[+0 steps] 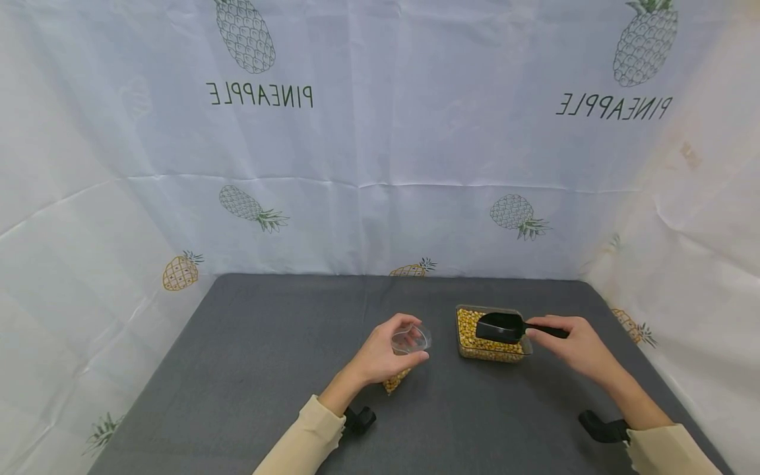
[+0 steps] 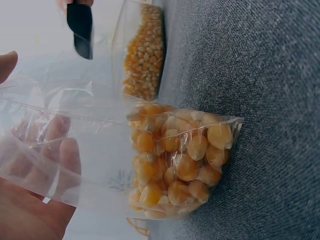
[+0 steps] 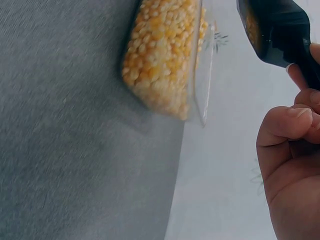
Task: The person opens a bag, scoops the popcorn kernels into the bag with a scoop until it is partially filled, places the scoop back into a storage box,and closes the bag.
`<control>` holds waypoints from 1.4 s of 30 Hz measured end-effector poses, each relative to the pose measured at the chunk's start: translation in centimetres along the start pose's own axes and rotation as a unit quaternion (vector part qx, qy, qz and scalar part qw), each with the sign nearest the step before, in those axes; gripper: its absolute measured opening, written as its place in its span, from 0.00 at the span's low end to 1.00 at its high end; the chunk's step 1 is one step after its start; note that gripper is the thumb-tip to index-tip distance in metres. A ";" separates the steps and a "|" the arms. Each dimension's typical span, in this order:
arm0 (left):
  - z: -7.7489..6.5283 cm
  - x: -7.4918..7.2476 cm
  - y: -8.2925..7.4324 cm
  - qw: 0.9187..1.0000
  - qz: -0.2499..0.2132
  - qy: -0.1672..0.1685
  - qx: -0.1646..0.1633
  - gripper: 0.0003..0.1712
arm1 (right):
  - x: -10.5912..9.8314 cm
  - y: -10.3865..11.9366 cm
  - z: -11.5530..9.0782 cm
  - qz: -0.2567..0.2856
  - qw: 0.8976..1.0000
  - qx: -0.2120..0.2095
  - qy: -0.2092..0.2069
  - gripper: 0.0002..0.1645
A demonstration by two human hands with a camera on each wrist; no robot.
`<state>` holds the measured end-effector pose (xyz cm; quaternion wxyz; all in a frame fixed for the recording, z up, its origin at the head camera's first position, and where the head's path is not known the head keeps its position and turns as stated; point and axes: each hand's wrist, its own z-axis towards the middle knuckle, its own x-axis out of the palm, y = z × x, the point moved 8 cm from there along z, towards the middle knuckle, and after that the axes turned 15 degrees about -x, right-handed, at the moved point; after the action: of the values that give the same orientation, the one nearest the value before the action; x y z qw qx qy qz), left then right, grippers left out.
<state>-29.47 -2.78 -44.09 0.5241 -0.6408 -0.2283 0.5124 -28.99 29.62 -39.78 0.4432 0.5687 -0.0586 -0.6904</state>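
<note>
My left hand [image 1: 380,353] holds a clear plastic bag [image 1: 411,338] near its top, with the fingers and thumb curved round the open mouth. Yellow corn kernels [image 2: 180,170] fill the bag's lower part, which rests on the tabletop in the left wrist view. To the right, my right hand [image 1: 572,343] grips a black scoop [image 1: 499,328] by its handle. The scoop is above a clear rectangular container [image 1: 530,349] of corn kernels [image 3: 162,50]. Whether kernels lie in the scoop, I cannot tell.
A dark grey cloth-like tabletop [image 1: 285,356] lies beneath everything. White curtains [image 1: 380,132] printed with pineapples hang behind the table and along both sides. Black straps with small mounts [image 1: 359,420] sit at both wrists.
</note>
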 end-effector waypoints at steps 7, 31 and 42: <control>-0.1 -0.2 -0.1 1.000 -0.007 0.002 -0.001 0.29 | -0.4 -1.2 -0.4 -0.014 1.000 0.022 0.006 0.22; -0.2 -0.4 -0.7 1.000 -0.013 -0.007 0.015 0.28 | -0.3 -3.3 -1.3 -0.016 0.998 0.042 0.035 0.24; -0.5 -0.8 -1.2 0.999 -0.019 -0.016 0.023 0.28 | -0.3 -3.4 -1.2 -0.023 0.999 0.029 0.036 0.23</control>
<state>-29.04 -3.18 -42.67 0.5452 -0.6156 -0.2369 0.5174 -29.87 32.33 -41.93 0.4118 0.6069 -0.0497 -0.6780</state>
